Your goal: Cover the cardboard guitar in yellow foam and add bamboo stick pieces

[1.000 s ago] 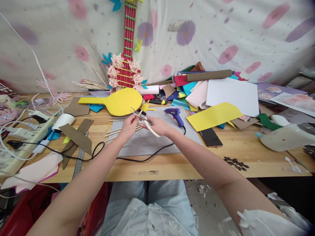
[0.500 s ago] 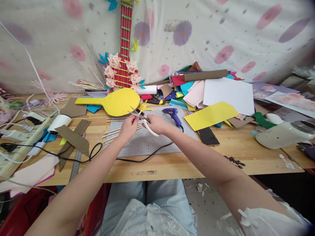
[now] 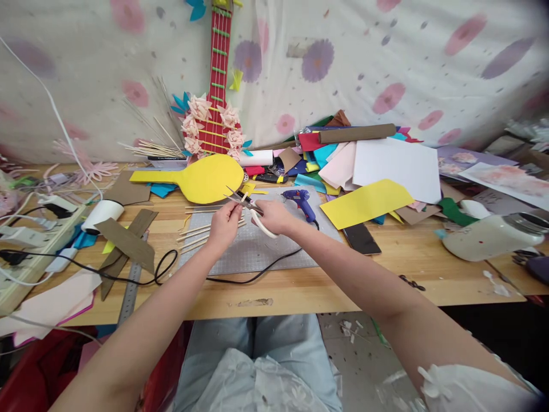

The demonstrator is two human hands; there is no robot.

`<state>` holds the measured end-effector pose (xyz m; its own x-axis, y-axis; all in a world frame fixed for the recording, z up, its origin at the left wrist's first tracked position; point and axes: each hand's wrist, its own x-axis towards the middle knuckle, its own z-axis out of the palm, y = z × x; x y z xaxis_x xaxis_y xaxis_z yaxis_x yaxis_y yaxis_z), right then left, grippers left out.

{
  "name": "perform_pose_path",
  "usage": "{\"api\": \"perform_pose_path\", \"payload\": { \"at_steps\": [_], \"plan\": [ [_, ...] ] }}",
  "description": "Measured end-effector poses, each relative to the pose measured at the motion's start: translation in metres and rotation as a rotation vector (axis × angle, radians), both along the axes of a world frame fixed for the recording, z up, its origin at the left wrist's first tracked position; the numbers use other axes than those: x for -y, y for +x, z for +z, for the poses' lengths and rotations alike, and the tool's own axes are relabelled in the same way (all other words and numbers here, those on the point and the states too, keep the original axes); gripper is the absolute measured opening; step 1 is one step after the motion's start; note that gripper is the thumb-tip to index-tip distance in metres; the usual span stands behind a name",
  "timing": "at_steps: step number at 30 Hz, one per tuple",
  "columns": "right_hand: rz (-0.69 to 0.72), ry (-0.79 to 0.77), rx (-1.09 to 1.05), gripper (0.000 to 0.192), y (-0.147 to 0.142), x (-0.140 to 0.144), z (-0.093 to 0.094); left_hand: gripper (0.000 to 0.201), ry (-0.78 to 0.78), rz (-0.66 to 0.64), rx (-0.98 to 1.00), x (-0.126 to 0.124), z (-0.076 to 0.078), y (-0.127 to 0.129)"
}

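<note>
My right hand (image 3: 274, 217) grips a pair of scissors (image 3: 266, 230) by the white handles, blades pointing to the far left. A thin wooden stick (image 3: 244, 198) is pinched in the fingers of my left hand (image 3: 223, 226). Its pale end shows at the blades; whether they are closed on it I cannot tell. Both hands are close together above a grey cutting mat (image 3: 257, 257). Several similar sticks (image 3: 195, 233) lie beside my left hand, on the mat's left edge. To the right of my right hand is a blue glue gun (image 3: 301, 201).
A yellow paddle-shaped piece (image 3: 212, 180) lies behind the hands, before a red paper guitar (image 3: 215, 123). The glue gun's black cord (image 3: 257, 278) crosses the mat. A phone (image 3: 361, 238), yellow sheet (image 3: 369, 202) and white jar (image 3: 480, 240) are right; a power strip (image 3: 34, 263) is left.
The camera view has shifted very slightly. Both hands, the scissors and the stick stay in nearly the same place. My right forearm now covers more of the small dark pieces near the table edge.
</note>
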<state>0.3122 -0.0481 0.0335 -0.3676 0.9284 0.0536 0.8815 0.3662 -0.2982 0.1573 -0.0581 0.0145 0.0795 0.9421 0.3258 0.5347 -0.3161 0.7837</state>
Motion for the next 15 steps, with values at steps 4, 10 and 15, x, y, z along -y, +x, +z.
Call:
{"api": "perform_pose_path", "payload": {
  "at_steps": [4, 10, 15],
  "plan": [
    [0.041, 0.033, -0.043, 0.021, 0.001, -0.002, -0.005, 0.027, 0.002, -0.025, -0.051, 0.000, 0.001, -0.005],
    [0.114, 0.057, -0.086, 0.021, 0.004, -0.011, -0.011, 0.031, -0.058, -0.077, -0.029, -0.010, -0.006, -0.010],
    [0.088, 0.078, -0.046, 0.026, 0.002, -0.013, -0.011, 0.030, -0.090, -0.134, 0.084, -0.017, -0.007, -0.011]
  ]
}}
